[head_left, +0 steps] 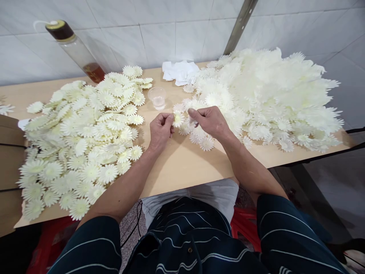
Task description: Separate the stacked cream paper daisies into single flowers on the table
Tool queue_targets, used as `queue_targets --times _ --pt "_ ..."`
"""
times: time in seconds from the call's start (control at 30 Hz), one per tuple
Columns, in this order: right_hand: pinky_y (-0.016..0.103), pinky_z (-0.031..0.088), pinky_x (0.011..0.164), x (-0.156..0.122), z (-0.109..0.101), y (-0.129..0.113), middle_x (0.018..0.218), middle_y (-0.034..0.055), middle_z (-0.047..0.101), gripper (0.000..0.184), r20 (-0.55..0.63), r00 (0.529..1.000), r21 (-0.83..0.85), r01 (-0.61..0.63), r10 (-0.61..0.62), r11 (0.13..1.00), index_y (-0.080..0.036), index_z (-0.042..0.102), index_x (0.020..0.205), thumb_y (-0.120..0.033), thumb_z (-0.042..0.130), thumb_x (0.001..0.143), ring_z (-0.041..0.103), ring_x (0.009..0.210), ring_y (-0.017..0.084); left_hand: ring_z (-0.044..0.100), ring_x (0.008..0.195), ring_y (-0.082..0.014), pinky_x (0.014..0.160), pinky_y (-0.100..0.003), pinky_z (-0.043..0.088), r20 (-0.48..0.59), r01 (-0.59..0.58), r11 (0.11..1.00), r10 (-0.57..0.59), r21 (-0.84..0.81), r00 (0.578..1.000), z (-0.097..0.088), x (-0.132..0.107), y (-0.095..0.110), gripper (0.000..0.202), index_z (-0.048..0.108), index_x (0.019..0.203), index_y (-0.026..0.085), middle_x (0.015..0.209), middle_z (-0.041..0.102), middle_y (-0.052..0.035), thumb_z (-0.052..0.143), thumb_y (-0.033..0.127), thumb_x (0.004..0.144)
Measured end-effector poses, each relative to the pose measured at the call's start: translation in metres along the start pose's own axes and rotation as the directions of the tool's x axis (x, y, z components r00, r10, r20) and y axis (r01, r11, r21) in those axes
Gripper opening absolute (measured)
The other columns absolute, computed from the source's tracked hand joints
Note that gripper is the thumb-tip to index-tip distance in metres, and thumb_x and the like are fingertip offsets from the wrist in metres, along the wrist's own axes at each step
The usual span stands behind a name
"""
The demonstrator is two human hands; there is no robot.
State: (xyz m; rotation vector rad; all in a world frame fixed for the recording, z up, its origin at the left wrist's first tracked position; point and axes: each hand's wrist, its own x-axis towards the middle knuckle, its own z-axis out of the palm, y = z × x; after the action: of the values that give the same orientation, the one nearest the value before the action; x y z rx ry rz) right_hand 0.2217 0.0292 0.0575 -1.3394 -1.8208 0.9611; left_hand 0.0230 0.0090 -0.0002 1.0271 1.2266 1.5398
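Between thumb and fingers, my left hand pinches the edge of a pale artificial flower with a yellowish centre. Just to its right, my right hand is closed, thumb against the curled fingers; whatever it may hold is hidden. A loose heap of whiter flower pieces lies behind and right of my right hand. On the left side of the table, a big pile of cream flowers reaches close to my left forearm. A small clear plastic cup stands behind my left hand.
Crumpled white tissue lies near the tiled wall. A tall bottle with brown liquid stands at the back left. A cardboard box borders the left side. The table's front edge is close to my lap.
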Motion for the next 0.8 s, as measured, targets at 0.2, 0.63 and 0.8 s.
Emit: queue_targets --times 0.2,0.63,0.8 --pt "0.031 0.04 0.062 0.003 -0.005 0.006 0.052 -0.001 0.042 0.081 0.029 0.998 -0.149 0.062 -0.059 0.987 -0.024 0.046 0.059 -0.092 0.05 0.103 0.063 0.06 0.017 0.049 0.043 -0.0081 0.039 -0.02 0.033 0.011 -0.024 1.0 0.024 0.011 1.0 0.0 -0.001 0.001 0.039 0.078 0.084 0.02 0.053 0.059 0.0055 0.094 0.055 0.083" --pt "0.042 0.055 0.09 0.007 -0.011 0.027 0.114 0.0157 0.079 0.061 -0.29 0.911 -0.459 0.136 -0.293 0.878 -0.02 0.086 0.119 -0.071 0.054 0.113 0.07 0.093 0.025 0.048 0.046 -0.0077 0.045 -0.022 0.039 -0.023 -0.073 0.995 0.075 0.072 0.997 0.003 -0.007 0.005 0.034 0.081 0.082 0.019 0.055 0.059 0.0058 0.093 0.051 0.086" --pt "0.035 0.051 0.075 -0.001 0.005 0.005 0.095 0.0098 0.079 0.078 -0.059 0.98 -0.068 0.187 -0.191 0.98 -0.017 0.083 0.102 -0.091 0.057 0.1 0.06 0.076 0.018 0.05 0.047 -0.0081 0.048 -0.023 0.043 -0.035 -0.098 0.987 0.103 0.124 0.994 0.003 -0.008 0.005 0.035 0.081 0.082 0.02 0.056 0.06 0.0056 0.093 0.053 0.088"
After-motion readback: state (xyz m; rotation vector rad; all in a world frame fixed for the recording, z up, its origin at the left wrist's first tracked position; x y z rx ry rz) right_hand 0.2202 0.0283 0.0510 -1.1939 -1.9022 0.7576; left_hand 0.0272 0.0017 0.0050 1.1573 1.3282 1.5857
